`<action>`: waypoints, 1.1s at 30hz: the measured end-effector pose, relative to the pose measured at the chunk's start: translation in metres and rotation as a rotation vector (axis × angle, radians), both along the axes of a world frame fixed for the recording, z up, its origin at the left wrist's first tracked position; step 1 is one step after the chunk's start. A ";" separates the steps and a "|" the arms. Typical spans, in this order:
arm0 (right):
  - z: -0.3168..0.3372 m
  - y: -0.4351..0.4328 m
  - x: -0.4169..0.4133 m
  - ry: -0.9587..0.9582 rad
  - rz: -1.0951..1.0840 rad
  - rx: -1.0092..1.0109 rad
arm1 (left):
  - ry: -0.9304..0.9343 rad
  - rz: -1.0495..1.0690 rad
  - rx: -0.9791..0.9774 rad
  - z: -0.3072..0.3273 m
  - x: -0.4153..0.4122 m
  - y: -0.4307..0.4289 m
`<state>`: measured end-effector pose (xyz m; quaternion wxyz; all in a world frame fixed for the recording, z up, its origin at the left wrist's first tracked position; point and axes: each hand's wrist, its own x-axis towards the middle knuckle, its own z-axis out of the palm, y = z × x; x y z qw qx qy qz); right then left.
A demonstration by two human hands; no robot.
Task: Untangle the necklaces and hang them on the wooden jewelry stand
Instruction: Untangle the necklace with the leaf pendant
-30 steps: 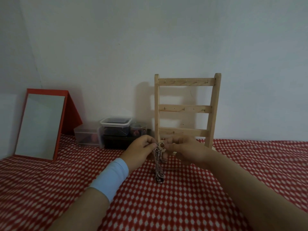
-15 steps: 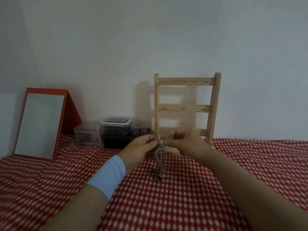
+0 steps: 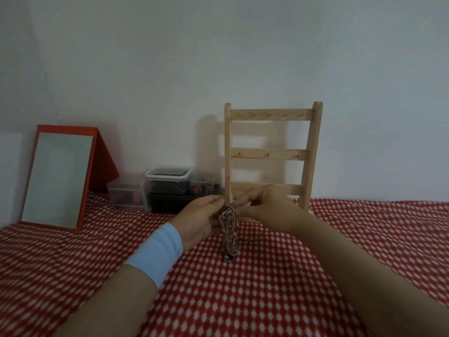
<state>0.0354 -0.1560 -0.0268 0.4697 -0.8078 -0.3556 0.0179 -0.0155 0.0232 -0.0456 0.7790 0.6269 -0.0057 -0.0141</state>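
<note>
Over the red checked cloth [image 3: 243, 300], the left hand [image 3: 201, 220], above a pale blue wristband [image 3: 158, 251], and the right hand [image 3: 264, 210] are both pinching the top of the tangled necklaces [image 3: 228, 229]. They are letting the chains hang, probably so the weight shows where strands cross. The pendant end [image 3: 228, 257] is dangling at the cloth; whether it is touching, I cannot tell. Behind, the wooden jewelry stand [image 3: 269, 154] is waiting against the wall with its hooks bare, beside plastic boxes [image 3: 167, 181] and a red-framed mirror [image 3: 60, 178]. Compared with a second ago, both hands are sitting slightly higher, the bundle riding up with them.
</note>
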 end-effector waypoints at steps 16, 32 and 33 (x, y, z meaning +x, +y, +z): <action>-0.006 0.004 0.003 -0.236 -0.144 0.078 | -0.230 0.041 0.914 0.019 0.001 0.005; 0.006 0.002 -0.003 0.108 -0.194 -0.020 | 0.020 0.064 0.114 0.012 0.000 -0.004; 0.005 0.002 -0.002 0.088 -0.192 -0.039 | 0.030 0.058 0.111 0.012 0.000 -0.003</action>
